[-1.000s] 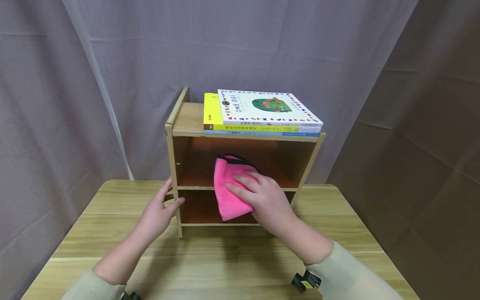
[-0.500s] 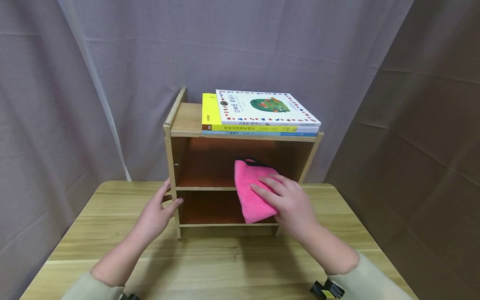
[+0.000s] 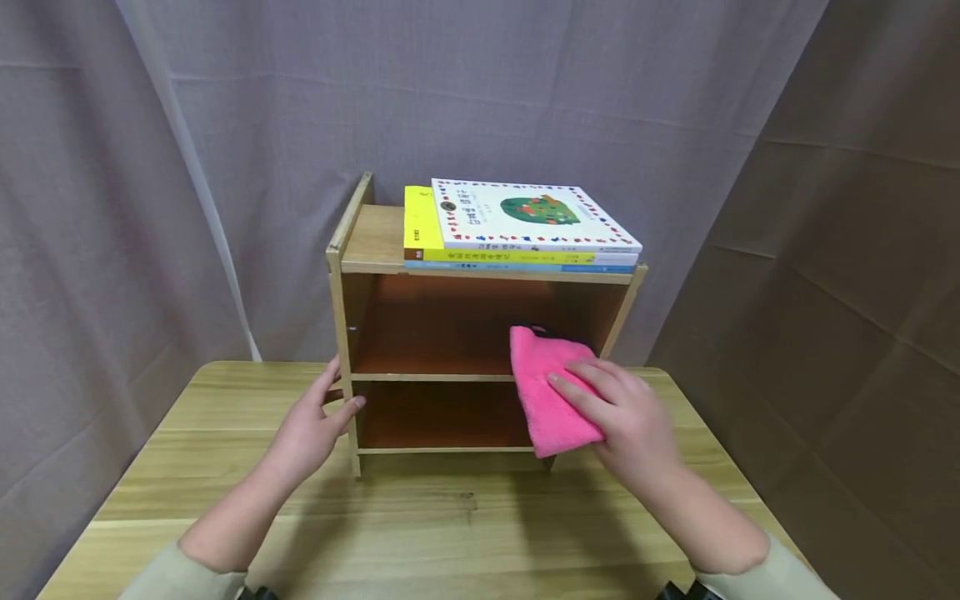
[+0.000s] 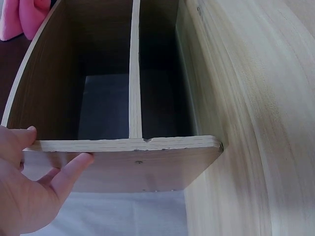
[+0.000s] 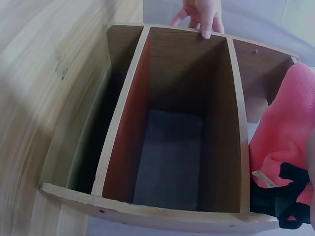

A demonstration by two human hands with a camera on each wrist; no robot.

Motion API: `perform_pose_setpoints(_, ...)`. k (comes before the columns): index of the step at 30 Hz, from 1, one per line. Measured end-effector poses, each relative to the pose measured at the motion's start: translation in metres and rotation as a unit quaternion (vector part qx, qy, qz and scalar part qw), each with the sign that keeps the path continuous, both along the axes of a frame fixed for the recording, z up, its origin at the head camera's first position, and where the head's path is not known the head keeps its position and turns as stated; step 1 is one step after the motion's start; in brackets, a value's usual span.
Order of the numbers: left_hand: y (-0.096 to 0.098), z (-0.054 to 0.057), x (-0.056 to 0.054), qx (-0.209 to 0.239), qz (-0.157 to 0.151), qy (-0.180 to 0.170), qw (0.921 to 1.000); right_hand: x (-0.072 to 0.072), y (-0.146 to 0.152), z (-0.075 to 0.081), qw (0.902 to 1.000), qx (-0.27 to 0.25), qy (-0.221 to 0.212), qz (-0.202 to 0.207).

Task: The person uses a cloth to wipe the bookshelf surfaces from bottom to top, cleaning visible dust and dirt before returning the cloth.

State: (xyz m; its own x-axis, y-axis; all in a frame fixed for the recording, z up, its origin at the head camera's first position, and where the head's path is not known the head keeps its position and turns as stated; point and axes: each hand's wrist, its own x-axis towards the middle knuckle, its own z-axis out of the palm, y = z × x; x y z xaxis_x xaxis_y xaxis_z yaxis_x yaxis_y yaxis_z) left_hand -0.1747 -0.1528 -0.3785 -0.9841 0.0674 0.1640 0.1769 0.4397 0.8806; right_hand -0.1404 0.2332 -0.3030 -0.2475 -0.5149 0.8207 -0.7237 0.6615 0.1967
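Note:
A small wooden bookshelf (image 3: pixel 442 377) stands on the table, its open compartments facing me. My left hand (image 3: pixel 307 433) grips its left side panel, thumb on the front edge and fingers round the outside; the left wrist view shows this hand (image 4: pixel 29 187) along the panel's edge. In my right hand (image 3: pixel 633 408) is a folded pink cloth (image 3: pixel 543 392), held with the fingers spread over it. It overlaps the right end of the middle board in the head view. The right wrist view shows the cloth (image 5: pixel 288 128) with a black strap (image 5: pixel 290 191) and a pale tag.
On the bookshelf's top lie a white picture book (image 3: pixel 517 217), a yellow book (image 3: pixel 420 221) and a light blue book (image 3: pixel 480 267), stacked flat. The wooden table (image 3: pixel 420 533) extends around the bookshelf. Grey curtains (image 3: pixel 255 108) hang behind and at both sides.
My right hand has slid the pink cloth rightward along the shelf front, from the middle to the right end, and slightly down. My left hand has kept its hold on the side panel.

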Motion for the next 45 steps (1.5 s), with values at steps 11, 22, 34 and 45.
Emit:
perform_pose_setpoints(11,0.000,0.000,-0.001,0.018,-0.011,-0.002,0.9998,0.017,0.018,0.005,0.9986,-0.014,0.050,-0.013)
perform_pose_setpoints(22,-0.001,0.000,-0.001,0.020,-0.014,-0.002,0.9997,0.029,0.040,0.008,0.9972,-0.033,0.065,-0.018)
perform_pose_setpoints(34,0.000,0.000,0.000,0.023,-0.014,0.000,0.9996,0.032,0.064,0.004,0.9949,-0.057,0.076,-0.035)
perform_pose_setpoints(45,0.000,0.001,0.000,0.017,-0.012,-0.003,0.9998,0.032,0.088,-0.004,0.9920,-0.081,0.052,-0.082)
